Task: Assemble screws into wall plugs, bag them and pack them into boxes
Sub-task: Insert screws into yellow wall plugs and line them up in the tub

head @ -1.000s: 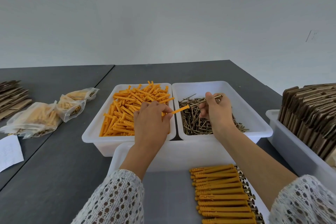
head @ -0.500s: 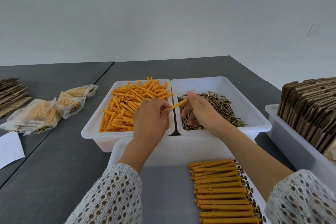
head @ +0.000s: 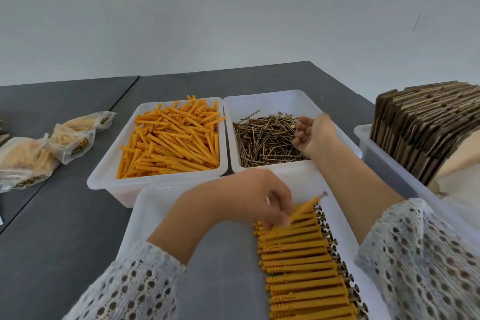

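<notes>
- My left hand [head: 249,200] is low over the near tray [head: 145,215], fingertips pinched on a plug [head: 305,209] with its screw already in, laying it at the far end of the row [head: 304,262].
- The plug sits tilted, screw head up and to the right, not yet flat against its neighbours; I hold it near the plain end so the head lands on the same side as the rest.
- Every finished piece in that row lies parallel, heads along the right edge. My guess is that makes them quick to count and scoop for bagging.
- My right hand [head: 313,135] is out over the bin of screws [head: 267,138], fingers loosely curled above the pile. Whether it has a screw pinched, I can't tell; the fingertips blur into the heap.
- The bin of loose plugs [head: 168,143] stands just beside the screws, walls touching or nearly so, both straight ahead so each hand has its own supply.
- Filled bags [head: 70,138] lie off to my left on the table [head: 52,215], and flat cardboard boxes [head: 426,127] stand on edge in a bin to my right, waiting for later steps.
- Hard to see: the near end of the row runs off the bottom edge, so no total count. My left thumb is hidden under the hand. The leftmost bag is cut off, and my sleeves [head: 420,262] cover the near corners of the tray.
</notes>
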`<state>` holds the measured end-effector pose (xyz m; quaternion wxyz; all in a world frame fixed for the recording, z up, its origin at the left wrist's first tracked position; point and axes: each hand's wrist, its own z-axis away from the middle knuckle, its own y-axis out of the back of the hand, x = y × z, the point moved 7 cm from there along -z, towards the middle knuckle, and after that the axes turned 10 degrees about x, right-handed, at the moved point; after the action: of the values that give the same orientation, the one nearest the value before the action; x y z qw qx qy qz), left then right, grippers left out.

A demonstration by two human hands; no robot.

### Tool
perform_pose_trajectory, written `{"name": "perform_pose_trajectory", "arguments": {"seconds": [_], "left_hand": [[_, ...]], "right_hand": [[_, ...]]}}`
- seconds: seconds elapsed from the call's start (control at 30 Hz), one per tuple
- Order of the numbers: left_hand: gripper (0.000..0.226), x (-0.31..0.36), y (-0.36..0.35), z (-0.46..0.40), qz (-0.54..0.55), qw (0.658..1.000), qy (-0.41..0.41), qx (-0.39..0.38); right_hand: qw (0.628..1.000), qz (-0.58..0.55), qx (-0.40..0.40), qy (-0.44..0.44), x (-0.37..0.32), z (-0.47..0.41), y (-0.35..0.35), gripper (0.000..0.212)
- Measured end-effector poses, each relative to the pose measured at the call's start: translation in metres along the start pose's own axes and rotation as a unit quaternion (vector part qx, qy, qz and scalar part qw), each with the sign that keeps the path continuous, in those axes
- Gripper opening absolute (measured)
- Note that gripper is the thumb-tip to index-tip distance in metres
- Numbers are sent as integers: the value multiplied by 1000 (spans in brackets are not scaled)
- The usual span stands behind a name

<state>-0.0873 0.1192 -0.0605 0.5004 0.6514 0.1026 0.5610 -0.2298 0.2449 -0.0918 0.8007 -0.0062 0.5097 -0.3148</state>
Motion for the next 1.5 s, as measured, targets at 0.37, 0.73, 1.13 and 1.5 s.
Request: {"name": "perform_pose_trajectory", "arguments": {"seconds": [0.37,0.73,1.13,1.5], "left_hand": [[15,17,-48,-5,-215,976,-24,-11],[32,18,-30,-11,-226,970,-30,85],[30,-103,89,33,-236,811,286,452],[25,-121,87,27,-170,844,334,384]], "right_hand": [[990,117,0,74,-3,4,-9,54],[938,297,-15,181,-1,3,-19,32],[564,770,-147,260,41,5,-45,48],[637,675,-116,355,23,17,-48,20]]}}
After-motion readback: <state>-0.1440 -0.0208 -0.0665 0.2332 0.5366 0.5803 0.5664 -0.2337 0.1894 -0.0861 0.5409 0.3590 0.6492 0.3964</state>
